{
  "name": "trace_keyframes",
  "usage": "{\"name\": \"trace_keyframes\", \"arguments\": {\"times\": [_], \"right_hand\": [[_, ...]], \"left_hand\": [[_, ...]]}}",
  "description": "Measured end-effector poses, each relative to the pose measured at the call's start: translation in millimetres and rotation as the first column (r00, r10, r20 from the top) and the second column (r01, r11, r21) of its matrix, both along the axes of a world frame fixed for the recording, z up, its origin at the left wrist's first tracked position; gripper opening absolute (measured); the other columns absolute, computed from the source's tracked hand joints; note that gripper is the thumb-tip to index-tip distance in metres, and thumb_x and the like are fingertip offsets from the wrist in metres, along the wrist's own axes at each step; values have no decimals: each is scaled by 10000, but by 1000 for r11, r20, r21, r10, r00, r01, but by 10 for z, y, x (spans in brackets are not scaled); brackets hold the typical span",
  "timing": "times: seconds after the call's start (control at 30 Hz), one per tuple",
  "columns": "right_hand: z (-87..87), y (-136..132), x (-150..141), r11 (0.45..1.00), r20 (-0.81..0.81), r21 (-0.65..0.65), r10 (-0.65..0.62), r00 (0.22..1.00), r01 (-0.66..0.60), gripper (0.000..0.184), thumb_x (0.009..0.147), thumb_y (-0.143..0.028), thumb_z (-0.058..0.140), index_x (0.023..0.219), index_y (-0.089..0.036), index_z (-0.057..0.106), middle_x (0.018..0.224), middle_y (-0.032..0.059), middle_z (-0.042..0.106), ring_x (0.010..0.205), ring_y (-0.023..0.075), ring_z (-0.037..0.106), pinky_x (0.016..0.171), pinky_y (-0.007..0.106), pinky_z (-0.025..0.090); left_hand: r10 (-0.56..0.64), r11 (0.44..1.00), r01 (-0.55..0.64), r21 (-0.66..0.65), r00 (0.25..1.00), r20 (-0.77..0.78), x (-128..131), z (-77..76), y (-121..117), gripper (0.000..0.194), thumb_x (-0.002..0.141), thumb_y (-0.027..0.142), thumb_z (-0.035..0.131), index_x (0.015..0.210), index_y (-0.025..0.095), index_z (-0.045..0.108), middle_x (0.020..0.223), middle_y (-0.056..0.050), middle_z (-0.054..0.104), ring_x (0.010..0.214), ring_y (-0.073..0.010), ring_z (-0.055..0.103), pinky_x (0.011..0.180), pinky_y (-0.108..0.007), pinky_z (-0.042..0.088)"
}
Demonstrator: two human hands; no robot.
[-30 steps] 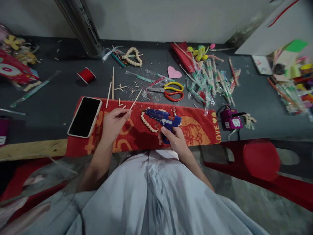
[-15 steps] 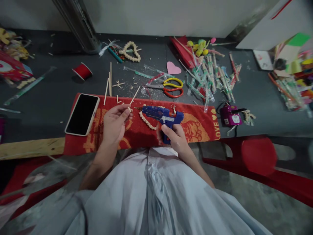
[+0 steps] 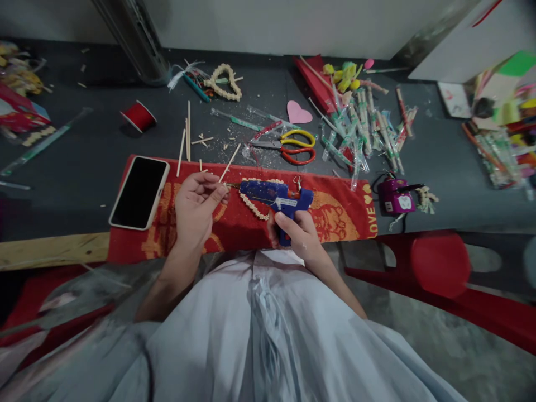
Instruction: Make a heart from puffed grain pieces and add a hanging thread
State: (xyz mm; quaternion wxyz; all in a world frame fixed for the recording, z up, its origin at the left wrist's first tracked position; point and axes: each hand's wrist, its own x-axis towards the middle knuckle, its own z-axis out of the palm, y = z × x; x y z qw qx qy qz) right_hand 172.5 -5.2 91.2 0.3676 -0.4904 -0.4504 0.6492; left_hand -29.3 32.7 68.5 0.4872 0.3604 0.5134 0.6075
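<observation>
My right hand (image 3: 298,237) grips the handle of a blue glue gun (image 3: 277,196), whose nozzle points left towards my left fingertips. My left hand (image 3: 196,207) pinches a small wooden stick piece (image 3: 222,186) close to the nozzle tip. Under the gun lies a heart made of short wooden pieces (image 3: 253,204), on a red cloth (image 3: 335,215) spread along the table's near edge. A longer wooden stick (image 3: 231,161) rests just beyond my left fingers.
A black phone (image 3: 139,192) lies on the cloth's left end. Behind are loose sticks (image 3: 187,138), scissors (image 3: 293,148), a red thread spool (image 3: 138,116), another stick heart (image 3: 223,82), a pink paper heart (image 3: 298,113), wrapped chopsticks (image 3: 360,137) and a purple device (image 3: 394,196). A red plastic chair (image 3: 444,273) stands at right.
My left hand has turned palm-up and brought the small stick piece nearer the glue gun's nozzle. The gun has shifted slightly left over the heart.
</observation>
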Motion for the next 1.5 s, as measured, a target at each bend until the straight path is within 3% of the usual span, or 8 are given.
{"name": "trace_keyframes", "arguments": {"times": [0.23,0.43,0.7,1.23,1.5], "right_hand": [[-68,-14,-9,1000,-25,-4,-15,1000,14,594,836,-738,709,599,-202,610,504,-6,596,425,97,525,425,216,404],[-72,-9,-1,1000,-31,-16,-21,999,21,570,841,-703,717,601,-195,620,514,3,604,426,97,530,422,213,415],[-66,-21,7,1000,-44,8,-13,999,13,584,850,-710,715,590,-194,628,506,1,597,430,100,534,429,217,415],[-16,-2,-2,1000,-6,11,10,1000,-10,682,795,-833,709,562,-203,598,488,-3,568,419,105,511,427,238,404],[-5,-18,1,1000,1,6,19,1000,-19,694,794,-841,713,561,-197,601,496,0,570,425,104,514,436,241,398]], "left_hand": [[14,995,-24,102,996,94,-4,-128,58,480,581,517,1051,810,253,723,695,37,697,602,-122,653,550,-231,556],[-16,992,11,124,999,37,-41,-198,60,441,648,530,1028,827,274,717,717,35,695,621,-135,665,553,-249,558],[-5,996,6,87,1000,-7,-42,-170,52,494,619,601,1019,806,280,693,716,27,685,608,-148,656,511,-261,528],[4,991,-3,134,1000,-6,-60,-200,42,445,683,540,1010,856,262,709,737,27,671,639,-140,672,517,-246,515],[56,983,-57,176,998,9,-38,-159,51,465,671,499,1024,846,216,700,729,42,651,592,-94,642,514,-199,520]]}}
